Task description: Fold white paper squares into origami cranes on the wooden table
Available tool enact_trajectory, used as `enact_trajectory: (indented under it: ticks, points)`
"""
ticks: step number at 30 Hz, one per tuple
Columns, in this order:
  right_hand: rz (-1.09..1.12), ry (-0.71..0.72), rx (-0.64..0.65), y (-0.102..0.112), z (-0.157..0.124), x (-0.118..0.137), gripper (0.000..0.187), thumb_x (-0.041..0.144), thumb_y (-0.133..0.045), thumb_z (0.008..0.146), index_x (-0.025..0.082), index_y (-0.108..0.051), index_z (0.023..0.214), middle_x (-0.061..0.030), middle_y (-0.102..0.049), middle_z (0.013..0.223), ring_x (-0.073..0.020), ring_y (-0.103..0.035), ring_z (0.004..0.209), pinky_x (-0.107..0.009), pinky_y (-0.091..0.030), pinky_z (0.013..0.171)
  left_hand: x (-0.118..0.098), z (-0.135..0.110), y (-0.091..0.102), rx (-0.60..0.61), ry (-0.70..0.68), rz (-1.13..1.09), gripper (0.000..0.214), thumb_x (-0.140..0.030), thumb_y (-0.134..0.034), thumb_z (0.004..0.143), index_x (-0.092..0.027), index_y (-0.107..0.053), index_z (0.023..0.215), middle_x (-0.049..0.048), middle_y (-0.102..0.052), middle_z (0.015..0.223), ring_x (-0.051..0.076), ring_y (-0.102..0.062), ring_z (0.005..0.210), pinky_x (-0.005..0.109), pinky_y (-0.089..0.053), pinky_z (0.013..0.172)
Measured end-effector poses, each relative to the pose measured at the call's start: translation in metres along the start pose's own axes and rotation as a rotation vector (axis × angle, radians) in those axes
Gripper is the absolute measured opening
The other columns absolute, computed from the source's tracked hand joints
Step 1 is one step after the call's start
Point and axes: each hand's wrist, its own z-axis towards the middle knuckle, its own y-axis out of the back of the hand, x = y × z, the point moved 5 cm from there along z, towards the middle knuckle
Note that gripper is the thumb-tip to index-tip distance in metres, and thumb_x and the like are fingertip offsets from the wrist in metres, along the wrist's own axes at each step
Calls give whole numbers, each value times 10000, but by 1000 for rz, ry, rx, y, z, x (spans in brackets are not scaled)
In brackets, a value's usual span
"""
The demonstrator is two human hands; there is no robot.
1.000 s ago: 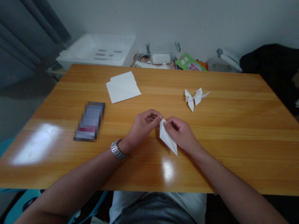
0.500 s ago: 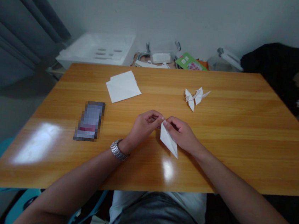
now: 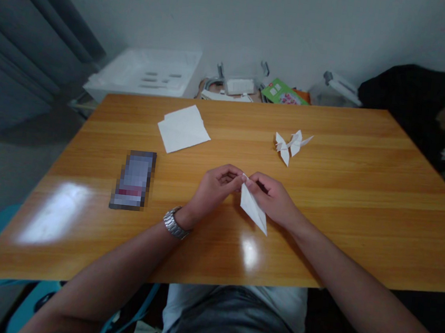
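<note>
two bare hands over a honey-orange wood-grain table — the left hand, curled nearly closed, and the right hand, its fingers bent inward — pinch the upper tip of a long, narrow white folded paper kite shape between them. the paper sits just in front of the right hand, tilted, its lower point aimed down and to the right over a patch of glare on the table top. a silver metal link wristwatch circles the left wrist. below the near table edge, grey shorts cover the lap, and a teal chair back shows at lower left.

on the table, left of the hands, lies a dark rectangular object, pixelated past telling. farther out, a loose pile of square white paper sheets lies toward the far edge, and white paper origami cranes sit to the right, well apart from the hands.

beyond the table — a white plastic tray, a green printed booklet and a heap of black cloth — all against a pale wall, with a grey curtain at far left.
</note>
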Motion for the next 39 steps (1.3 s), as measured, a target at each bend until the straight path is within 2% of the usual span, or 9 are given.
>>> enact_trajectory:
  ticks: [17,22,26,32,39]
  points:
    - [-36,-19,38,-1,-2,3,301,445,-532,996,198,-597,837,20,-541,720,-137,-480,661,-268,-369,616,-12,-2,-1,7,-43,47,212,-346,-689,914,-141,-700,860,39,-714,797,116,-653,715,217,-534,679]
    - [-60,-32,33,0,-2,4,301,439,-542,984,195,-599,818,18,-552,712,-138,-481,650,-271,-363,603,-10,-3,0,2,-24,47,215,-333,-649,923,-141,-694,837,34,-702,750,123,-654,683,224,-539,654]
    - [-35,-64,24,2,-2,1,320,468,-553,975,196,-592,811,18,-553,709,-137,-478,640,-269,-358,590,-8,-2,0,28,-6,21,263,-378,-623,945,-140,-696,862,45,-707,782,135,-668,722,245,-560,699]
    - [-48,-49,27,3,-1,0,326,475,-560,977,191,-621,830,18,-563,713,-135,-481,648,-267,-361,602,-10,-2,-1,26,-18,62,245,-384,-711,896,-141,-704,877,44,-708,799,122,-651,718,220,-537,671]
    - [2,-50,49,3,-1,4,315,476,-559,975,191,-644,870,4,-589,753,-149,-514,688,-276,-387,640,-14,-2,2,-3,-20,101,240,-379,-687,912,-150,-696,842,35,-701,757,121,-638,676,228,-537,658]
